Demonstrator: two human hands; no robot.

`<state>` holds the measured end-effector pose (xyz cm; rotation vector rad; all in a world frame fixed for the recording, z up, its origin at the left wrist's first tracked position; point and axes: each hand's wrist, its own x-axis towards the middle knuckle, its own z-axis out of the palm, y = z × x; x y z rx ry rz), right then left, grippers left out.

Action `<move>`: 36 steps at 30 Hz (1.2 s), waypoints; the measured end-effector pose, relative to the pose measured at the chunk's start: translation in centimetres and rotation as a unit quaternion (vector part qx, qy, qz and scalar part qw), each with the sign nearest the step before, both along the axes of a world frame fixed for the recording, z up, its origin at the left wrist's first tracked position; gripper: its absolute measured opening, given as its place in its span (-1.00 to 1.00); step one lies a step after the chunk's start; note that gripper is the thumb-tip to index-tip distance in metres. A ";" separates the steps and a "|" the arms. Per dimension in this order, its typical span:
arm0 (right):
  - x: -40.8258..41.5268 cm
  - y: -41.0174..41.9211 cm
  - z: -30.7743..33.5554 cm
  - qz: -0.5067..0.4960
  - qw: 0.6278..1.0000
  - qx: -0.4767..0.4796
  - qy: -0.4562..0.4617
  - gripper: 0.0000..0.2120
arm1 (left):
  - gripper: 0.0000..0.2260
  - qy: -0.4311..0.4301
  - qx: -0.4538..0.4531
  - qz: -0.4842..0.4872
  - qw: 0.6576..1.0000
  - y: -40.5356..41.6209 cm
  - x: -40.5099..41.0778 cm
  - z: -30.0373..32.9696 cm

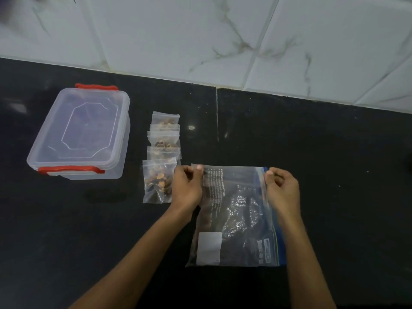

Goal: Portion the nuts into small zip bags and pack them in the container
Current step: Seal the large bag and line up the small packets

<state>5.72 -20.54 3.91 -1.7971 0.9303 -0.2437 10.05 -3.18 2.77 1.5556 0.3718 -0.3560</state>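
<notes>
While both hands pinch it, bag (236,217) reads "MICROWAVE INSTRUCTION".

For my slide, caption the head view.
Both hands pinch the large zip bag beside filled small bags and lidded container.

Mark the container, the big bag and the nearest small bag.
container (89,128): head view, lid centre.
big bag (240,210): head view, clear middle.
small bag (157,181): head view, nuts inside.

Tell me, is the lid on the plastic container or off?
On. The clear lid covers the container; both red clips sit at its ends.
</notes>
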 end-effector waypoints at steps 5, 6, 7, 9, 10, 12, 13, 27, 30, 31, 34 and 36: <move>-0.6 0.6 -0.1 0.108 0.990 -0.049 0.074 -0.50 | -0.86 -0.124 0.081 -0.044 0.988 -0.2 0.4 -1.4; -0.7 0.7 -0.5 0.126 0.985 -0.084 0.083 -0.52 | -0.81 -0.145 0.096 -0.048 0.984 -0.3 0.4 -1.9; -0.7 0.9 -1.0 0.133 0.977 -0.135 0.098 -0.57 | -0.73 -0.165 0.110 -0.044 0.979 -0.5 0.3 -2.3; -0.8 1.5 -2.2 0.121 0.952 -0.243 0.137 -0.64 | -0.62 -0.202 0.146 -0.042 0.967 -1.0 0.3 -3.2; -0.8 1.8 -2.7 0.114 0.942 -0.279 0.151 -0.66 | -0.58 -0.225 0.184 -0.053 0.955 -1.3 0.3 -3.5; -1.0 2.1 -3.6 0.109 0.928 -0.317 0.162 -0.67 | -0.53 -0.270 0.302 -0.081 0.911 -1.7 0.4 -4.2; -1.2 1.9 -3.9 0.113 0.920 -0.335 0.169 -0.65 | -0.51 -0.280 0.354 -0.084 0.888 -1.7 0.5 -4.3; -1.9 0.6 -0.7 0.213 0.976 -0.030 -0.027 -0.80 | -0.68 -0.299 0.244 -0.170 0.907 -1.7 0.9 1.8; -2.2 0.8 1.1 0.215 0.970 0.016 -0.108 -0.95 | -0.64 -0.312 0.223 -0.248 0.890 -1.4 1.6 3.1; -2.2 0.9 1.7 0.223 0.967 0.020 -0.123 -0.94 | -0.62 -0.314 0.211 -0.276 0.883 -1.2 1.9 3.5; -2.0 1.6 3.6 0.246 0.957 0.028 -0.153 -0.87 | -0.65 -0.321 0.174 -0.340 0.867 -0.9 2.3 5.0; -1.9 2.2 4.7 0.253 0.953 0.017 -0.167 -0.86 | -0.76 -0.326 0.143 -0.355 0.864 -0.6 2.5 6.1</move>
